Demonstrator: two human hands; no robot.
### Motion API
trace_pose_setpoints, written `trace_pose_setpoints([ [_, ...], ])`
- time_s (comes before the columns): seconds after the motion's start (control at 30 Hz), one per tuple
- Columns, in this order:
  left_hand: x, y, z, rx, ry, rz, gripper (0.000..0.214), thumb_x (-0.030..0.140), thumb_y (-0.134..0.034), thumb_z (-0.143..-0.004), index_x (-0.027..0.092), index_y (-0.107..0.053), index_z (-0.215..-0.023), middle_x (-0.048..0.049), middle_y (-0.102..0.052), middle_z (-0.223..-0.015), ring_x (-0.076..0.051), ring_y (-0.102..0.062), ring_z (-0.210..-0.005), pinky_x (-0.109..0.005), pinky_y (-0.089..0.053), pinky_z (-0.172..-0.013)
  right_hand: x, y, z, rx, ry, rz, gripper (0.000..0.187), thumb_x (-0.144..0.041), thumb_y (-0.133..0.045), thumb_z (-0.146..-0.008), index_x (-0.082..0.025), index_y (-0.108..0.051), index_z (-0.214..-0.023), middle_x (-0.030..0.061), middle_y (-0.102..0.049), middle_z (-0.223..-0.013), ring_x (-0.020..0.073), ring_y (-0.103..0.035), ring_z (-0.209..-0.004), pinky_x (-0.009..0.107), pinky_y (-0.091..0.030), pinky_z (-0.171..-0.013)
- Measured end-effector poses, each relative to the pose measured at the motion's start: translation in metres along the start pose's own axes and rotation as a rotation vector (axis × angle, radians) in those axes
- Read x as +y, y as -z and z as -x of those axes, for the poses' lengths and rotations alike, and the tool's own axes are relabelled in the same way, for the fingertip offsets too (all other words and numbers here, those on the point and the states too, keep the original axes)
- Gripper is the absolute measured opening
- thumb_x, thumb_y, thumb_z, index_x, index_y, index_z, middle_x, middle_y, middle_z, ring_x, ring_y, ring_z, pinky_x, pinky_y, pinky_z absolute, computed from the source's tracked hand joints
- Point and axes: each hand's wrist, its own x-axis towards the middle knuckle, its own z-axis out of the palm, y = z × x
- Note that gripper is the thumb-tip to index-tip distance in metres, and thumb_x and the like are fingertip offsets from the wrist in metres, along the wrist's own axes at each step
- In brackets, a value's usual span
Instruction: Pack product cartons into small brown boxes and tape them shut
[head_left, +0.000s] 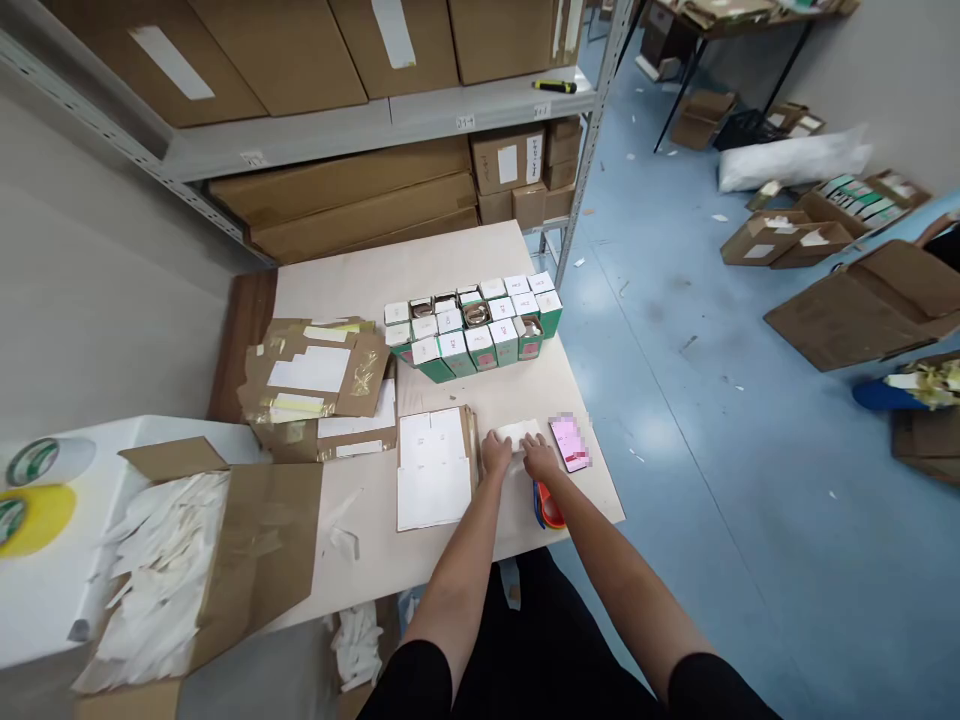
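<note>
With left hand (496, 455) and right hand (540, 458) mostly closed, pinched white packet (516, 433) at opposite ends, near right on table (465, 252), left of phone (570, 442). Seemed light, easily creased, best gripped gently by ends.

Bright light glares off the floor (675, 420), and edges look stretched.
</note>
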Motion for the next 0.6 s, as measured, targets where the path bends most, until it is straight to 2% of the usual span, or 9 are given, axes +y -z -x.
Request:
trace_pose_setpoints([
  [0.13, 0.008, 0.001, 0.009, 0.092, 0.019, -0.047, 0.047, 0.036, -0.065, -0.091, 0.020, -0.057, -0.134, -0.0144, -0.067, -0.127, -0.028, -0.066, -0.112, -0.034, -0.048, -0.089, 0.000, -0.003, 0.002, 0.009, -0.003, -0.037, 0.070, -0.028, -0.059, -0.091, -0.030, -0.041, -0.159, 0.0071, -0.031, -0.171, 0.0354, -0.022, -0.158, 0.051, -0.035, -0.117],
  [0.2, 0.012, 0.005, 0.015, 0.136, -0.053, -0.103, 0.039, 0.032, -0.067, -0.090, 0.021, -0.062, -0.127, -0.0140, -0.065, -0.127, -0.028, -0.064, -0.113, -0.034, -0.048, -0.090, 0.003, -0.002, 0.003, 0.039, 0.006, -0.082, 0.071, -0.027, -0.058, -0.091, -0.028, -0.041, -0.159, 0.0083, -0.037, -0.168, 0.0341, -0.024, -0.157, 0.050, -0.035, -0.118],
  [0.27, 0.014, 0.011, 0.019, 0.153, -0.184, -0.160, 0.029, 0.026, -0.069, -0.089, 0.021, -0.067, -0.118, -0.0128, -0.064, -0.127, -0.027, -0.062, -0.117, -0.034, -0.048, -0.094, 0.008, 0.000, 0.004, 0.089, -0.013, -0.177, 0.069, -0.025, -0.056, -0.091, -0.024, -0.042, -0.158, 0.0117, -0.046, -0.162, 0.0307, -0.034, -0.153, 0.044, -0.038, -0.116],
  [0.37, 0.014, 0.023, 0.023, 0.061, -0.354, -0.176, 0.018, 0.021, -0.070, -0.089, 0.022, -0.072, -0.107, -0.0097, -0.066, -0.124, -0.025, -0.061, -0.118, -0.033, -0.047, -0.101, 0.015, 0.003, 0.005, 0.169, -0.095, -0.403, 0.067, -0.025, -0.053, -0.091, -0.017, -0.043, -0.156, 0.0152, -0.057, -0.150, 0.0253, -0.055, -0.134, 0.033, -0.047, -0.105],
  [0.43, 0.014, 0.035, 0.025, -0.006, -0.421, -0.127, 0.012, 0.021, -0.073, -0.087, 0.022, -0.075, -0.099, -0.0093, -0.067, -0.129, -0.025, -0.060, -0.122, -0.035, -0.046, -0.107, 0.018, 0.008, 0.007, 0.227, -0.125, -0.545, 0.064, -0.030, -0.056, -0.089, -0.017, -0.048, -0.151, 0.0140, -0.063, -0.142, 0.0244, -0.063, -0.122, 0.032, -0.051, -0.096],
  [0.47, 0.014, 0.042, 0.025, -0.029, -0.452, -0.087, 0.010, 0.022, -0.075, -0.085, 0.021, -0.077, -0.095, -0.0095, -0.066, -0.134, -0.026, -0.059, -0.127, -0.037, -0.044, -0.111, 0.019, 0.011, 0.009, 0.255, -0.122, -0.598, 0.059, -0.034, -0.058, -0.088, -0.018, -0.054, -0.144, 0.0127, -0.066, -0.134, 0.0247, -0.064, -0.116, 0.032, -0.052, -0.092],
  [0.53, 0.017, 0.058, 0.027, -0.068, -0.511, 0.005, 0.006, 0.024, -0.080, -0.080, 0.022, -0.078, -0.086, -0.0089, -0.063, -0.144, -0.028, -0.055, -0.134, -0.040, -0.041, -0.116, 0.019, 0.021, 0.016, 0.307, -0.076, -0.679, 0.041, -0.042, -0.060, -0.085, -0.019, -0.066, -0.119, 0.0084, -0.072, -0.111, 0.0242, -0.066, -0.099, 0.032, -0.052, -0.082],
  [0.6, 0.023, 0.077, 0.029, -0.130, -0.547, 0.091, 0.009, 0.028, -0.083, -0.075, 0.022, -0.076, -0.075, -0.0078, -0.064, -0.144, -0.029, -0.055, -0.135, -0.040, -0.042, -0.115, 0.019, 0.036, 0.027, 0.342, 0.004, -0.754, 0.030, -0.049, -0.062, -0.082, -0.021, -0.065, -0.089, 0.0015, -0.068, -0.085, 0.0205, -0.061, -0.079, 0.029, -0.050, -0.072],
])
